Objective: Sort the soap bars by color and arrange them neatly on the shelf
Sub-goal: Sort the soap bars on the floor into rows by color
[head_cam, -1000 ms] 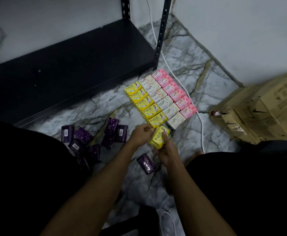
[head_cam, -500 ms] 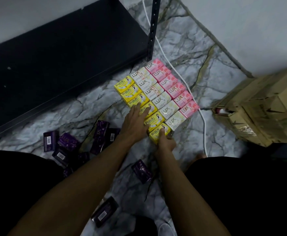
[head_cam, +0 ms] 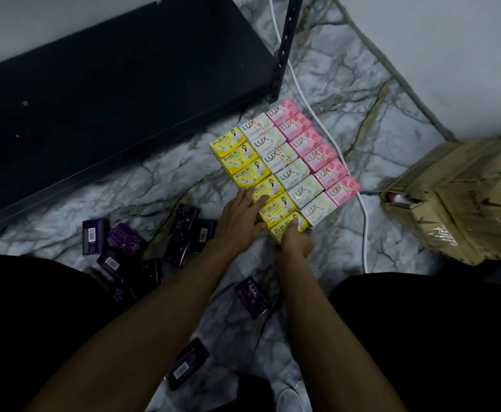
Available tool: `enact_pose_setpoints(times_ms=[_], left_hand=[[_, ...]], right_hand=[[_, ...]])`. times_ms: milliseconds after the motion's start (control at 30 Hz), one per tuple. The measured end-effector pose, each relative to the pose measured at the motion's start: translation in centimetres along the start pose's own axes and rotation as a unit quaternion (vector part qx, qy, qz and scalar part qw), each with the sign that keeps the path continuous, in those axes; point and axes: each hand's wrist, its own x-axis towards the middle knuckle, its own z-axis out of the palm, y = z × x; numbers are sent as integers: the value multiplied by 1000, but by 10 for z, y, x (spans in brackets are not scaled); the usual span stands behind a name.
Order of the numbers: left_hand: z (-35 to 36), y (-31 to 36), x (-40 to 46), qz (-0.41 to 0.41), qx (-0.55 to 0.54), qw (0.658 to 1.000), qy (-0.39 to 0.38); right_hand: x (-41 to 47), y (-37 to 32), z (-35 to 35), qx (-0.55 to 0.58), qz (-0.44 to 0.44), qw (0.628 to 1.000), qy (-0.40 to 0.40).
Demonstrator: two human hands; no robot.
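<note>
pressing yellow soap bars (head_cam: 276, 203) into line

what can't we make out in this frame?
Head view only:
- Right hand: fingers curl over the nearest yellow soap bar; whether they grip or only press is unclear.
- Purple soap bars: the count is lost in shadow beside the dark trousers.
- Shelf: cut off by the top and left edges.

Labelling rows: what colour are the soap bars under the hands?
Yellow soap bars, clearest in the head view.
</note>
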Motion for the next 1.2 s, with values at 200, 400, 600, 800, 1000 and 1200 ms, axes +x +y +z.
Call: enact_pose_setpoints(times_ms=[200,400,600,800,1000,1200], left_hand=[[-15,7,-60,-94,-100,990,38],[-21,-10,-145,-185,-172,964,88],[-23,-56,-239,-303,-163,938,50],[-29,-97,-280,-400,-206,892,39],[6,-100,-299,-404,-222,887,0],[51,-65,-316,-346,-197,913,-86]], right_hand=[[-18,22,-6,-41,-4,999,23],[-87,69,0,-124,-105,987,-12],[-142,131,9,-230,-218,941,-118],[-157,157,0,-317,-246,895,-197],[-134,154,-3,-356,-262,882,-164],[-96,149,-51,-473,-326,817,-44]])
